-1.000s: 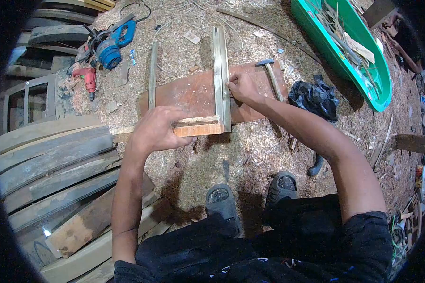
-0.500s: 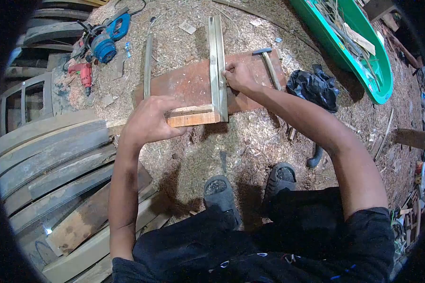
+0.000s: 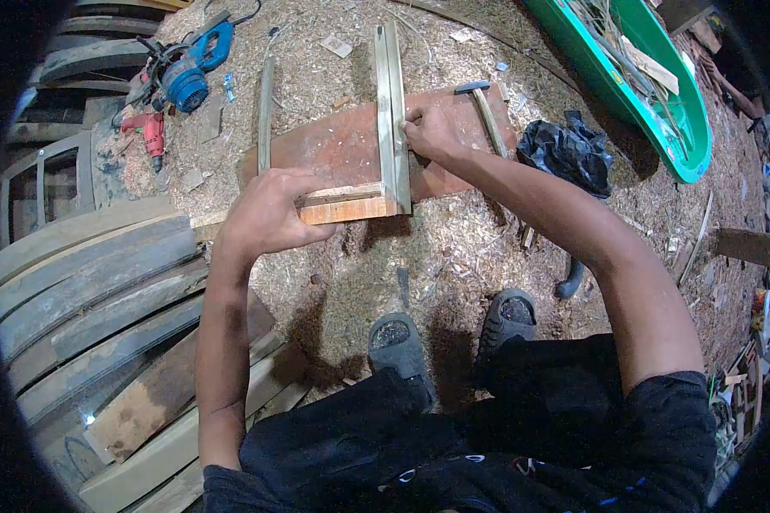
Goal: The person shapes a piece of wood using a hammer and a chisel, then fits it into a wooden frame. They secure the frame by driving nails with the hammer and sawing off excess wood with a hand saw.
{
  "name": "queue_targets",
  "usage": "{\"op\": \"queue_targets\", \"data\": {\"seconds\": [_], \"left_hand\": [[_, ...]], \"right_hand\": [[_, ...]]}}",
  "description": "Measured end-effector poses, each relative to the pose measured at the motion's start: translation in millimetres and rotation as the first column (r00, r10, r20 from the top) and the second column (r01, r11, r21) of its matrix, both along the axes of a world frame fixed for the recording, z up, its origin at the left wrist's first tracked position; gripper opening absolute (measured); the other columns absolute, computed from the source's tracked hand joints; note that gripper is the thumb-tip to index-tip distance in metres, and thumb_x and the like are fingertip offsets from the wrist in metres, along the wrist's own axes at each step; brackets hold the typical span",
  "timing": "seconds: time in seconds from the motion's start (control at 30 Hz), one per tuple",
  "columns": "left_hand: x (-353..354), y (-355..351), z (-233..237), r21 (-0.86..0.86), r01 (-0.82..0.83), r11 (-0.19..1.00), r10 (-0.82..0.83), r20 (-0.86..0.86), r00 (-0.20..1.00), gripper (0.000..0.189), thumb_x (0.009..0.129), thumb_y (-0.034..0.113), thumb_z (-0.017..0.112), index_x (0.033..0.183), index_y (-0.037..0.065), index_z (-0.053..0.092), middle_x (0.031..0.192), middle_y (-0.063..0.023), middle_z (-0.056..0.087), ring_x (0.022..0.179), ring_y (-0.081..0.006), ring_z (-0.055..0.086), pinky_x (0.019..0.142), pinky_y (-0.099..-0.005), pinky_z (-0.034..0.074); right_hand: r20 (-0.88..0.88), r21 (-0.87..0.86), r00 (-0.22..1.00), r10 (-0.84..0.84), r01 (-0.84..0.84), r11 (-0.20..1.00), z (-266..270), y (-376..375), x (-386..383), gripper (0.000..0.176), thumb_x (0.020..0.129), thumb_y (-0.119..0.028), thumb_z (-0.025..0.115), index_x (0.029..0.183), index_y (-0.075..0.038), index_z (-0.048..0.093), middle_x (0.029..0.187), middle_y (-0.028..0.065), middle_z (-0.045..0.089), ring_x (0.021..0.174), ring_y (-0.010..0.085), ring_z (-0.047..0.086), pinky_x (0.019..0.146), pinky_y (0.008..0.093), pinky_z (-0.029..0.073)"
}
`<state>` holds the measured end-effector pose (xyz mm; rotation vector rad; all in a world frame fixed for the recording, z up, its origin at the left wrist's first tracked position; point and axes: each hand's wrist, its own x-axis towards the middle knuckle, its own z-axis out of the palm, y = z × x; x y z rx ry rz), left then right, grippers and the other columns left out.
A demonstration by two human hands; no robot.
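Note:
My left hand [image 3: 269, 209] is closed around the near crosspiece [image 3: 346, 210] of a wooden frame, thumb below and fingers over the top. The frame's long right rail [image 3: 387, 111] runs away from me, with a thin strip along its right side. At that strip's edge my right hand [image 3: 432, 132] has its fingers bent and pinched; the fingertips are partly hidden. The left rail [image 3: 265, 115] lies parallel. Under the frame is a reddish-brown board [image 3: 329, 141]. A hammer [image 3: 488, 115] rests on the board, right of my right hand.
Wood shavings cover the ground. A blue power tool [image 3: 188, 81] and a red drill [image 3: 152, 139] lie at far left. Curved planks [image 3: 103, 274] are stacked on the left. A black plastic bag [image 3: 565, 154] and a green tub [image 3: 689, 154] of scraps are at right.
The frame, board and hands appear very slightly higher and further left in view. Both hands keep the same hold.

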<state>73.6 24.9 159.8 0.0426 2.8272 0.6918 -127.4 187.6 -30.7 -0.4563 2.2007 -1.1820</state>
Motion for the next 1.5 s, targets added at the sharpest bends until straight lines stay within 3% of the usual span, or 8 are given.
{"op": "queue_targets", "data": {"seconds": [0.1, 0.3, 0.4, 0.73, 0.8, 1.2, 1.4, 1.5], "left_hand": [[1, -1, -1, 0.012, 0.008, 1.000, -0.008, -0.021, 1.000, 0.050, 0.064, 0.025, 0.085, 0.107, 0.004, 0.071, 0.092, -0.0142, 0.070, 0.086, -0.0326, 0.067, 0.079, -0.0400, 0.053], [-2, 2, 4, 0.020, 0.009, 1.000, -0.009, 0.011, 1.000, 0.051, 0.064, 0.024, 0.085, 0.109, 0.005, 0.071, 0.095, -0.0145, 0.071, 0.090, -0.0326, 0.068, 0.081, -0.0401, 0.054], [-3, 1, 4, 0.017, 0.010, 1.000, -0.011, 0.029, 1.000, 0.050, 0.064, 0.024, 0.085, 0.108, 0.005, 0.071, 0.096, -0.0143, 0.071, 0.091, -0.0327, 0.068, 0.081, -0.0402, 0.054], [-2, 3, 2, 0.051, -0.010, 0.999, 0.012, -0.041, 0.999, 0.042, 0.063, 0.026, 0.081, 0.099, 0.005, 0.074, 0.087, -0.0147, 0.070, 0.084, -0.0336, 0.068, 0.078, -0.0432, 0.054], [-2, 3, 2, 0.056, -0.017, 0.998, 0.019, -0.036, 0.999, 0.042, 0.063, 0.026, 0.081, 0.100, 0.005, 0.074, 0.088, -0.0147, 0.071, 0.084, -0.0336, 0.068, 0.078, -0.0429, 0.054], [-2, 1, 5, 0.010, 0.021, 1.000, -0.022, 0.016, 1.000, 0.049, 0.063, 0.023, 0.085, 0.105, 0.004, 0.071, 0.096, -0.0147, 0.071, 0.092, -0.0334, 0.069, 0.082, -0.0404, 0.054], [-3, 1, 4, -0.013, 0.011, 1.000, -0.010, 0.033, 0.999, 0.051, 0.062, 0.025, 0.086, 0.107, 0.005, 0.071, 0.098, -0.0146, 0.071, 0.095, -0.0339, 0.068, 0.084, -0.0409, 0.054], [-2, 2, 3, 0.010, 0.016, 1.000, -0.016, -0.020, 1.000, 0.045, 0.064, 0.029, 0.083, 0.101, 0.004, 0.072, 0.092, -0.0151, 0.070, 0.090, -0.0350, 0.067, 0.081, -0.0435, 0.053]], "right_hand": [[-0.172, -0.014, 0.985, 0.023, -0.025, 1.000, -6, -1, 1, 0.027, 0.089, -0.023, 0.069, 0.098, 0.003, 0.069, 0.072, 0.0152, 0.069, 0.068, 0.0240, 0.070, 0.064, 0.0403, 0.055], [0.080, -0.028, 0.995, -0.057, 0.059, 0.998, 2, 1, 4, 0.027, 0.088, -0.023, 0.070, 0.096, 0.003, 0.069, 0.074, 0.0158, 0.070, 0.070, 0.0246, 0.069, 0.067, 0.0407, 0.054], [-0.150, -0.065, 0.988, -0.041, 0.032, 0.997, -14, -3, 3, 0.028, 0.088, -0.024, 0.070, 0.097, 0.003, 0.069, 0.077, 0.0159, 0.070, 0.071, 0.0236, 0.069, 0.066, 0.0394, 0.054], [-0.115, -0.060, 0.992, -0.061, 0.054, 0.997, -25, -3, 3, 0.030, 0.088, -0.025, 0.071, 0.098, 0.003, 0.069, 0.077, 0.0140, 0.070, 0.069, 0.0205, 0.069, 0.064, 0.0377, 0.055], [-0.007, -0.071, 0.997, -0.075, 0.074, 0.995, -24, -5, 1, 0.029, 0.089, -0.025, 0.071, 0.097, 0.003, 0.069, 0.076, 0.0132, 0.070, 0.068, 0.0201, 0.069, 0.063, 0.0369, 0.055], [-0.080, -0.043, 0.997, -0.011, 0.008, 0.999, -10, 0, 1, 0.028, 0.091, -0.023, 0.067, 0.101, 0.003, 0.070, 0.072, 0.0119, 0.069, 0.061, 0.0192, 0.068, 0.054, 0.0362, 0.054], [0.028, -0.062, 0.999, -0.029, 0.031, 0.998, -6, 0, 2, 0.027, 0.091, -0.022, 0.068, 0.098, 0.003, 0.069, 0.070, 0.0106, 0.069, 0.060, 0.0188, 0.066, 0.055, 0.0359, 0.053], [-0.058, -0.067, 0.998, -0.002, -0.002, 0.998, -4, 2, 2, 0.026, 0.089, -0.019, 0.064, 0.099, 0.004, 0.069, 0.077, 0.0192, 0.069, 0.066, 0.0259, 0.070, 0.063, 0.0407, 0.057]]}}
